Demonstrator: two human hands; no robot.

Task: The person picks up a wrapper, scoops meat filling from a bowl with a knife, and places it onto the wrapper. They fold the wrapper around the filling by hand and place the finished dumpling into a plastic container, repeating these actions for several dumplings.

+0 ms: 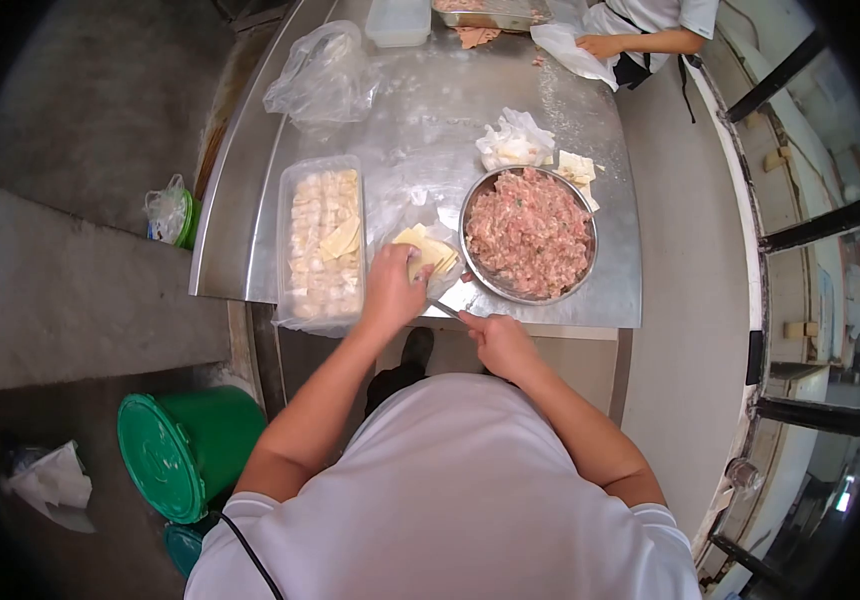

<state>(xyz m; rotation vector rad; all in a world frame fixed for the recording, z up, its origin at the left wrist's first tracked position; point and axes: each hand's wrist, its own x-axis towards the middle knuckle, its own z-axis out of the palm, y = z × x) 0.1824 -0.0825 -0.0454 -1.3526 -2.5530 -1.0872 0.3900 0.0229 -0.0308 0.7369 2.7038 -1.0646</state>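
Observation:
My left hand [396,285] is closed with curled fingers on a pale wonton wrapper, mostly hidden by the fingers. Just beyond it, a stack of yellowish wrappers [440,256] lies on clear plastic. In my right hand [503,345] is the handle of a thin flat tool [445,309], its tip pointing at my left hand. A round metal bowl [469,271] full of minced meat [528,235] stands to the right. On the left, a clear plastic tray [286,236] holds rows of filled wontons [315,215], with loose wrappers [342,239] on top.
Crumpled plastic [516,138] and pale wrapper pieces [577,170] lie behind the bowl. Farther back are a plastic bag [325,75], a clear container [398,22] and a metal tray [495,18]. Another person's hand [601,46] is at the far right. A green bucket [195,445] stands on the floor.

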